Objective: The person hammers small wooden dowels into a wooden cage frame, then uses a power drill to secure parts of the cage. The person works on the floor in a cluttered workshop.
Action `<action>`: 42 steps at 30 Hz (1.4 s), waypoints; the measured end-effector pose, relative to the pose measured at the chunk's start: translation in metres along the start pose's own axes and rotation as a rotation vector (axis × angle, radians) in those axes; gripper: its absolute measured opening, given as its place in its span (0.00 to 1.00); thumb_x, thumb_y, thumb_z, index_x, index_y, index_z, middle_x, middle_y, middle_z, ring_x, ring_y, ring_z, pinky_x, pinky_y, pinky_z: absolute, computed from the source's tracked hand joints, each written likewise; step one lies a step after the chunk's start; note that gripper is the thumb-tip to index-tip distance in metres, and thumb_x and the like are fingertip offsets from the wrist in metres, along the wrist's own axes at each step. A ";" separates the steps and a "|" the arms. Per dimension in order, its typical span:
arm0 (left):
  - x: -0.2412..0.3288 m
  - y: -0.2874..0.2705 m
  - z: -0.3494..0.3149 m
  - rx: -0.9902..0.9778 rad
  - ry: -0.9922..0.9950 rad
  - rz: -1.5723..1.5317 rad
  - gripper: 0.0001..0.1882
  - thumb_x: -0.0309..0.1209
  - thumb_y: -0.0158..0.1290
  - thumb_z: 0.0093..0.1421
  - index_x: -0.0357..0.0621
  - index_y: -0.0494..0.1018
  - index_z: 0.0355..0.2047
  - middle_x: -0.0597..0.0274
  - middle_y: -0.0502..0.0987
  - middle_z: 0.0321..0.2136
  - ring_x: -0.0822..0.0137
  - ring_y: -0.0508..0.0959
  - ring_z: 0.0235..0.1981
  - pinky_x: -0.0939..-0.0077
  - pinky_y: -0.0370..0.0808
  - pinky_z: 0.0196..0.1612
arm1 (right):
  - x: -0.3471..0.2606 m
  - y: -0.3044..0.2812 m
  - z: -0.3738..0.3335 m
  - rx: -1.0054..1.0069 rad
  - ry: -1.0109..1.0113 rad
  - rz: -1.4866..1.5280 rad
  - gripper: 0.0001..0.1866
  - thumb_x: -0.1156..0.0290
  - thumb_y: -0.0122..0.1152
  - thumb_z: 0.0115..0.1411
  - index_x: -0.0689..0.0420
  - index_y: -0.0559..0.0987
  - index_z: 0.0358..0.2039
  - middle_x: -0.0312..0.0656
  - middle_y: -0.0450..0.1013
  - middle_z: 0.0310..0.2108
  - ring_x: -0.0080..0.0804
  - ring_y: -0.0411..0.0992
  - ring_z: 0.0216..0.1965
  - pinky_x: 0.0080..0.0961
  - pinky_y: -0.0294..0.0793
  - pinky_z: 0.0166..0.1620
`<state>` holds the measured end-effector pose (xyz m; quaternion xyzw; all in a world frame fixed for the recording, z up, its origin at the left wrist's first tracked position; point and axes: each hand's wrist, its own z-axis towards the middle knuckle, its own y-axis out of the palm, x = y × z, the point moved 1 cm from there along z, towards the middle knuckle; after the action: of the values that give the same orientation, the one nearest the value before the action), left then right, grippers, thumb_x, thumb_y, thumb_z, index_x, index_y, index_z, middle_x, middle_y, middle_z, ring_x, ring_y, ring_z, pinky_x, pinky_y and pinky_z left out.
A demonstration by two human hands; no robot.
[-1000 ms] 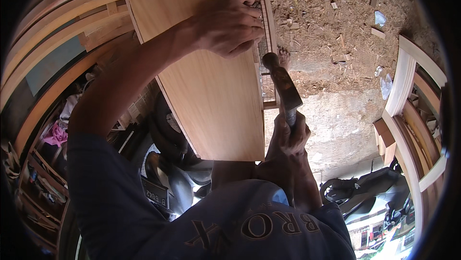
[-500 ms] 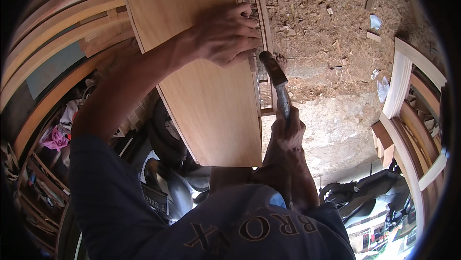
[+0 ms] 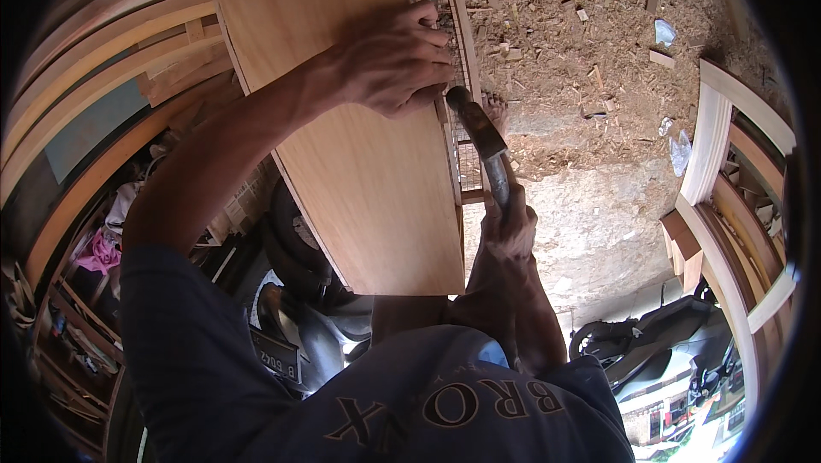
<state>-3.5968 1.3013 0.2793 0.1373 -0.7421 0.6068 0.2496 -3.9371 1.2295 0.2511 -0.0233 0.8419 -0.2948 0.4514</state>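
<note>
Hands: the right hand (image 3: pixel 510 228) was closed round the handle of the hammer (image 3: pixel 483 132), beyond the board's near right corner. The left hand (image 3: pixel 398 70) lay across the board (image 3: pixel 368 189), fingers curled in a narrow bunch at its right edge. Could not tell whether they pinched anything small; the fingertips were hidden.

Positions: the board ran lengthwise away from the body, its near end above the legs; its support was not clear. Along its right edge lay wire mesh (image 3: pixel 468 171), bordered by a slat (image 3: pixel 468 31). The rounded end of the hammer's head stood at that edge, just nearer the body than the left hand. Contact with the wood could not be told.

Handling, judged by eye: hammer stiff and head-heavy, its worn grey handle possibly slick. Best hold was low on the handle, fist wrapped fully round; a higher hold would have given control but less swing. Board judged stiff and fairly light for its area, smooth-faced, liable to slide or dent, with edges apt to split. Best hold was over a long edge, palm pressing the face. Mesh judged springy and easily bent, sharp where cut; the slat offered the safer hold.
</note>
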 end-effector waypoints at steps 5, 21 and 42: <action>0.000 0.001 0.000 0.008 0.011 0.036 0.07 0.34 0.59 0.54 0.47 0.76 0.22 0.68 0.73 0.20 0.68 0.74 0.31 0.64 0.67 0.51 | -0.009 -0.003 0.000 0.026 -0.042 0.006 0.20 0.58 0.55 0.70 0.63 0.72 0.48 0.52 0.70 0.17 0.49 0.73 0.17 0.41 0.70 0.22; 0.000 -0.001 0.000 0.094 0.063 -0.024 0.04 0.31 0.60 0.51 0.49 0.77 0.22 0.69 0.77 0.22 0.68 0.76 0.31 0.64 0.68 0.50 | -0.045 -0.020 0.009 -0.094 0.071 0.185 0.35 0.49 0.44 0.73 0.61 0.58 0.70 0.59 0.79 0.39 0.44 0.79 0.35 0.38 0.77 0.40; -0.002 -0.004 0.002 0.069 0.091 0.043 0.05 0.29 0.55 0.49 0.42 0.79 0.25 0.62 0.81 0.27 0.64 0.78 0.34 0.61 0.67 0.54 | -0.100 -0.038 0.000 -0.153 0.657 0.991 0.13 0.59 0.50 0.74 0.56 0.71 0.41 0.26 0.58 0.15 0.12 0.52 0.11 0.16 0.47 0.13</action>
<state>-3.5932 1.2980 0.2810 0.1020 -0.7113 0.6428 0.2653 -3.8866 1.2282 0.3449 0.4321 0.8667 0.0204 0.2483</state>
